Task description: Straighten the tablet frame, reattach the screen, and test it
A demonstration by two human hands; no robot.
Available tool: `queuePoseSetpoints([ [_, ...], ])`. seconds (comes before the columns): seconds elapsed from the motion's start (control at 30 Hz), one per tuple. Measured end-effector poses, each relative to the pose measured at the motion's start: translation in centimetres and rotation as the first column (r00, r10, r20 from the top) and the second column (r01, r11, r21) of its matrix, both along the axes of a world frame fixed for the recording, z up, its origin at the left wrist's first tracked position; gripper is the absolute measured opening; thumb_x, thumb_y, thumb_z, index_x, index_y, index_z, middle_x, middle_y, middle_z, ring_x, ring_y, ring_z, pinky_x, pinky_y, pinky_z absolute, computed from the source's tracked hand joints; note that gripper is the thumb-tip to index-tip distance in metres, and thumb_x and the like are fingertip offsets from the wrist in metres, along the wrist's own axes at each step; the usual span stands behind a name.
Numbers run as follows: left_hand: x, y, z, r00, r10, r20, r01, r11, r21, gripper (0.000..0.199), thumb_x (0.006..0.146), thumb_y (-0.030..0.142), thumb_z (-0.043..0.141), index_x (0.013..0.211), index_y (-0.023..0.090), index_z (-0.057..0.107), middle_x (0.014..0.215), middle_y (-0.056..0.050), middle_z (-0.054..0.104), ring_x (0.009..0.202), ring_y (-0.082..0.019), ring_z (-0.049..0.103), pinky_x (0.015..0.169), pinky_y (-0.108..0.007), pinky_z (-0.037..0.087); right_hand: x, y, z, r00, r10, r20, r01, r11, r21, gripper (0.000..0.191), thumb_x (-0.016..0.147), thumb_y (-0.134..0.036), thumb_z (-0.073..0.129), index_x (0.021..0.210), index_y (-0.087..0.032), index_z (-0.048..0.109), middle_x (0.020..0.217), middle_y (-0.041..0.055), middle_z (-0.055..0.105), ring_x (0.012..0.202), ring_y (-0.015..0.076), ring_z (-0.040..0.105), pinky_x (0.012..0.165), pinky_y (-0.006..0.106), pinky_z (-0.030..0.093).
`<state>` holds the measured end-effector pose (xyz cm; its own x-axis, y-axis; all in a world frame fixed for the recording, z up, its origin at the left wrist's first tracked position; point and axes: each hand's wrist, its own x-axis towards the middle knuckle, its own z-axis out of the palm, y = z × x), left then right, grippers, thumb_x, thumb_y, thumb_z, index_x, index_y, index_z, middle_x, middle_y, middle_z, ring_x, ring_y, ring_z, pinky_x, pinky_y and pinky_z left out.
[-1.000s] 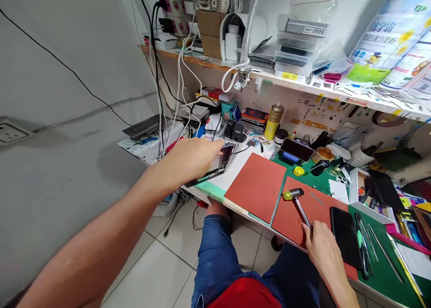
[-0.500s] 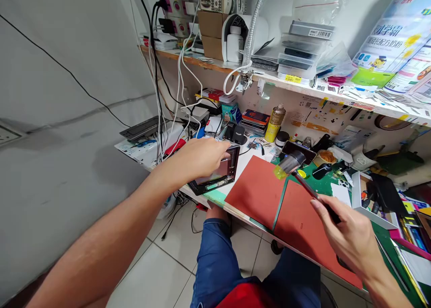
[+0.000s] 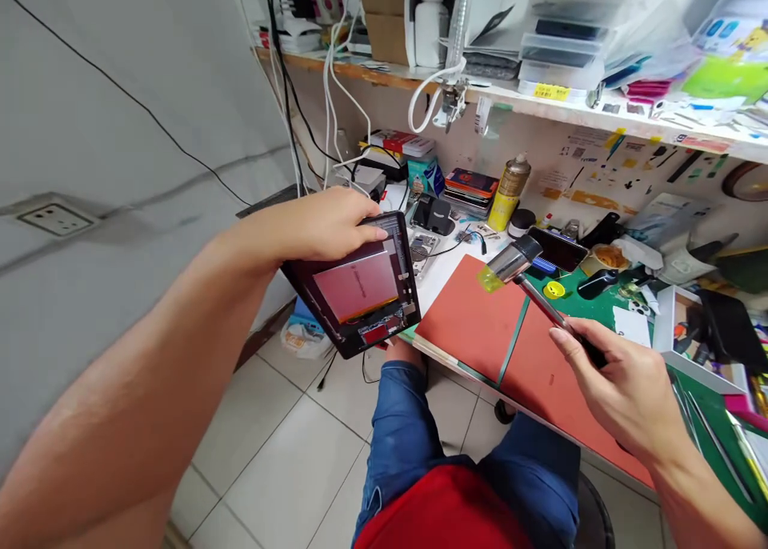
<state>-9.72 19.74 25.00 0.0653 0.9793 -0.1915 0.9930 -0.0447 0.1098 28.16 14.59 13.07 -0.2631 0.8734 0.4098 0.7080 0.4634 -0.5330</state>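
Observation:
My left hand (image 3: 342,225) grips the upper edge of an opened tablet (image 3: 411,313). Its dark inside faces me, with a pinkish battery panel (image 3: 360,285) and small boards showing along one end. The tablet is tilted and held at the left end of the desk. My right hand (image 3: 624,381) is closed around the dark handle of a mallet (image 3: 521,261). The mallet's head is shiny metal with a clear yellow tip, and it hangs over the red mat (image 3: 468,317), apart from the tablet.
A shelf (image 3: 510,93) with boxes and a lamp clamp runs above the desk. Behind the mat stand a yellow spray can (image 3: 509,193), a phone (image 3: 558,249) and a black phone stand (image 3: 433,214). A white tray (image 3: 663,325) of tools lies right. Cables hang at left.
My left hand has brought the tablet left and toward me, turning its inside more into view. My right hand still holds the mallet over the mat. The view has shifted downward.

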Motion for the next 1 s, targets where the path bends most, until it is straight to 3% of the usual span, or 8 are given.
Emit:
queuePoseSetpoints([
  [0.2, 5.5, -0.1, -0.7, 0.950, -0.156, -0.269, 0.154, 0.988, -0.028, 0.034, 0.102, 0.034, 0.050, 0.099, 0.015, 0.077, 0.088, -0.015, 0.074, 0.080, -0.029, 0.068, 0.070, -0.039, 0.045, 0.2, 0.0, 0.7, 1.000, 0.024, 0.016, -0.026, 0.997, 0.078, 0.033, 0.107, -0.046, 0.062, 0.097, -0.019, 0.078, 0.081, 0.0045, 0.082, 0.054, 0.0149, 0.067, 0.051, 0.026, 0.051],
  [0.4, 9.4, -0.1, -0.8, 0.937, -0.204, -0.284, 0.203, 0.979, -0.037, 0.037, 0.105, 0.035, 0.050, 0.114, 0.012, 0.078, 0.098, -0.020, 0.076, 0.090, -0.036, 0.073, 0.077, -0.043, 0.048, 1.3, -0.5, 1.7, 0.999, -0.047, -0.002, 0.047, 0.983, 0.175, 0.030, 0.106, -0.044, 0.065, 0.100, -0.019, 0.079, 0.082, 0.0050, 0.082, 0.058, 0.0165, 0.069, 0.057, 0.028, 0.054],
  [0.53, 10.6, 0.2, -1.3, 0.949, -0.203, -0.239, 0.202, 0.979, -0.032, 0.030, 0.104, 0.032, 0.055, 0.110, 0.014, 0.078, 0.103, -0.020, 0.078, 0.095, -0.036, 0.074, 0.079, -0.043, 0.050, 2.7, -0.7, 2.2, 0.994, -0.111, 0.006, 0.108, 0.976, 0.190, 0.029, 0.105, -0.046, 0.067, 0.102, -0.020, 0.080, 0.083, 0.0035, 0.082, 0.055, 0.0152, 0.066, 0.056, 0.028, 0.053],
  [0.63, 11.2, 0.4, -1.8, 0.931, -0.224, -0.289, 0.225, 0.974, -0.031, 0.032, 0.105, 0.033, 0.051, 0.111, 0.015, 0.078, 0.105, -0.021, 0.079, 0.096, -0.036, 0.075, 0.078, -0.042, 0.051, 3.3, -0.7, 2.6, 0.992, -0.121, 0.022, 0.114, 0.970, 0.214, 0.028, 0.105, -0.046, 0.066, 0.102, -0.021, 0.080, 0.083, 0.0033, 0.082, 0.059, 0.0161, 0.069, 0.059, 0.028, 0.053],
  [0.8, 11.8, 0.1, -2.1, 0.902, -0.267, -0.339, 0.272, 0.962, -0.034, 0.036, 0.104, 0.031, 0.048, 0.106, 0.013, 0.079, 0.103, -0.023, 0.080, 0.096, -0.039, 0.077, 0.075, -0.044, 0.054, 2.7, -0.1, 3.7, 0.999, -0.041, 0.008, 0.037, 0.955, 0.295, 0.024, 0.108, -0.039, 0.062, 0.101, -0.021, 0.077, 0.089, 0.0053, 0.083, 0.069, 0.0199, 0.076, 0.065, 0.030, 0.056],
  [1.0, 11.7, -0.4, -2.0, 0.873, -0.281, -0.399, 0.294, 0.955, -0.031, 0.033, 0.100, 0.019, 0.045, 0.105, 0.015, 0.077, 0.096, -0.020, 0.080, 0.093, -0.038, 0.079, 0.068, -0.040, 0.051, 1.5, 1.8, 3.8, 0.994, 0.015, 0.109, -0.056, 0.923, 0.381, 0.028, 0.112, -0.033, 0.057, 0.091, -0.018, 0.069, 0.077, 0.0037, 0.075, 0.055, 0.0159, 0.062, 0.054, 0.030, 0.043],
])
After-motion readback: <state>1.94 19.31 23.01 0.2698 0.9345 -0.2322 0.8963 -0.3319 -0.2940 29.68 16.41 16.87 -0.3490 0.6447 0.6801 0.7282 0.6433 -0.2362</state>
